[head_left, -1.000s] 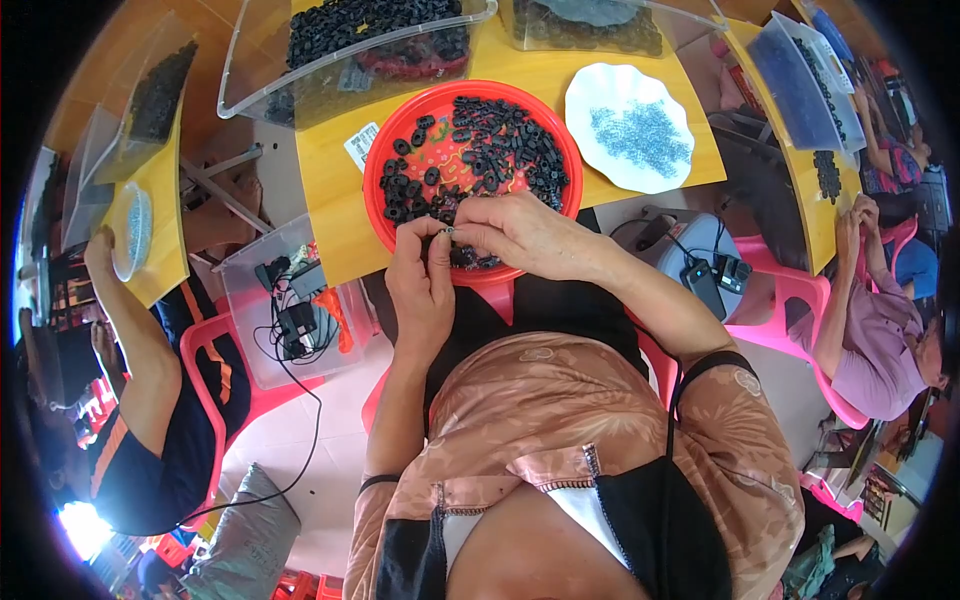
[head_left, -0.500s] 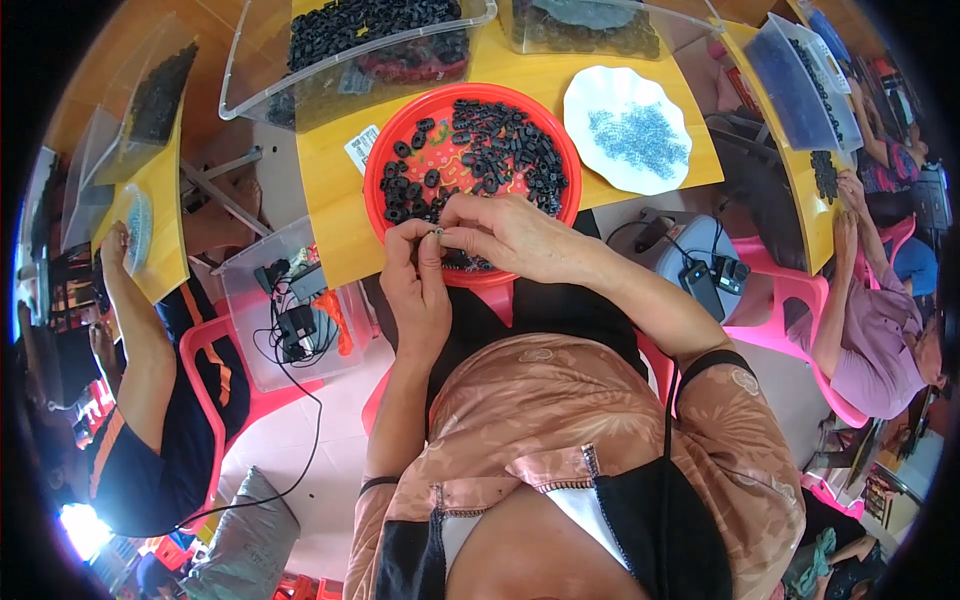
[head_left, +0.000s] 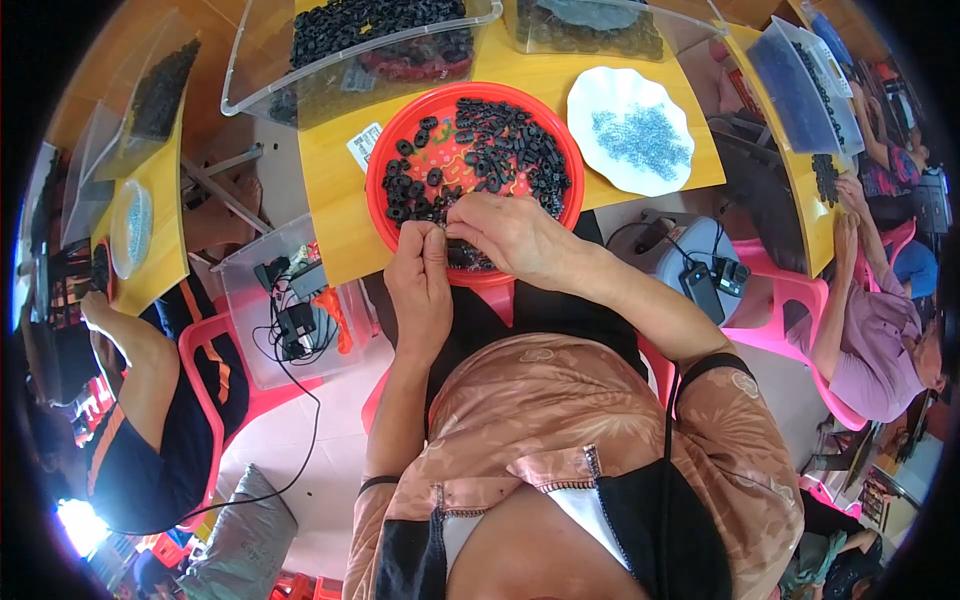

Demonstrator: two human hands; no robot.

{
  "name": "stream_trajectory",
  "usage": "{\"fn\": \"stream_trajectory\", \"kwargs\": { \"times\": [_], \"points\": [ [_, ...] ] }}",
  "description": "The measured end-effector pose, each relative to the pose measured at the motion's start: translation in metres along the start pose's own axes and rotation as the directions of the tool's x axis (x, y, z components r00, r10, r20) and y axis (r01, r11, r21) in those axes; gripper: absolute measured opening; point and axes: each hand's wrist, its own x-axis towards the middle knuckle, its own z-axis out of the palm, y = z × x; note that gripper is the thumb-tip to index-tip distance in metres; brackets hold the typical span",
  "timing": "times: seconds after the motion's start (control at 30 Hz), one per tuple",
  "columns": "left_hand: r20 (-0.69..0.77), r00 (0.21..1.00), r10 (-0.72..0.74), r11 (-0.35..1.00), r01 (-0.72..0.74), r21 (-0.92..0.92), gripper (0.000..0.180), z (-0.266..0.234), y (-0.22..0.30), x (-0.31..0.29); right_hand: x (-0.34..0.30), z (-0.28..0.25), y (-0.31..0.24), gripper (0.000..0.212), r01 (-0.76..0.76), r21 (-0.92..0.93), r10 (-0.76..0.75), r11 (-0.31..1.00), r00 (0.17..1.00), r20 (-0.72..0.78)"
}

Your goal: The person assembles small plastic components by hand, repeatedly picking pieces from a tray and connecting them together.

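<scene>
A red round basin (head_left: 378, 215) with a patterned bottom holds many small black plastic parts (head_left: 510, 145), heaped mostly along its right and left sides. Over the near rim, my left hand (head_left: 418, 275) is closed, thumb pressed against the bent index finger. Beside it my right hand (head_left: 515, 235) reaches in from the right, fingers bent and pinched close to the left thumb tip. Whatever sits between the fingers is hidden or too small to name. To the right of the basin lies a white scalloped plate (head_left: 585, 165) with small bluish-grey pieces (head_left: 642, 140) spread over it.
A clear plastic bin (head_left: 370, 85) of black parts stands beyond the basin on the yellow table (head_left: 335, 235). Lower left, another clear bin (head_left: 250, 345) holds cables and adapters. Co-workers sit at tables on both sides; a grey stool (head_left: 660, 265) bears black devices.
My hands have dipped slightly, and the right fingers now bend down beside the left thumb, covering the small thing seen at the fingertips. The left co-worker's hand has moved away from their plate.
</scene>
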Motion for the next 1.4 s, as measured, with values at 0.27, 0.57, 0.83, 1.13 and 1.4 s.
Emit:
{"fn": "stream_trajectory", "kwargs": {
  "times": [0.27, 0.57, 0.83, 1.13, 1.4],
  "points": [
    [-0.063, 0.994, 0.091, 0.996, -0.091, 0.003, 0.012, 0.005, 0.008, 0.001, 0.002, -0.008, -0.003, 0.009, -0.157, 0.125, 0.152, 0.980, 0.987, 0.046],
    [0.000, 1.000, -0.023, 0.999, 0.023, 0.023, 0.019, 0.003, 0.002, 0.005, -0.003, 0.001, 0.000, 0.011, -0.001, -0.048, 0.001, 0.999, 1.000, 0.003],
    [-0.109, 0.992, -0.065, 0.995, 0.056, -0.086, 0.021, 0.009, 0.000, 0.005, 0.001, -0.001, -0.003, 0.013, 0.150, -0.313, -0.161, 0.938, 0.987, -0.009],
    [-0.161, 0.986, 0.040, 0.996, -0.053, -0.073, 0.019, 0.014, 0.000, 0.001, 0.009, -0.008, -0.009, 0.020, -0.170, 0.071, 0.153, 0.983, 0.968, 0.197],
    [0.017, 0.990, -0.142, 0.909, 0.137, -0.393, 0.023, 0.007, -0.001, 0.005, 0.006, -0.004, 0.000, 0.014, 0.162, -0.105, -0.168, 0.981, 0.985, -0.049]
  ]
}}
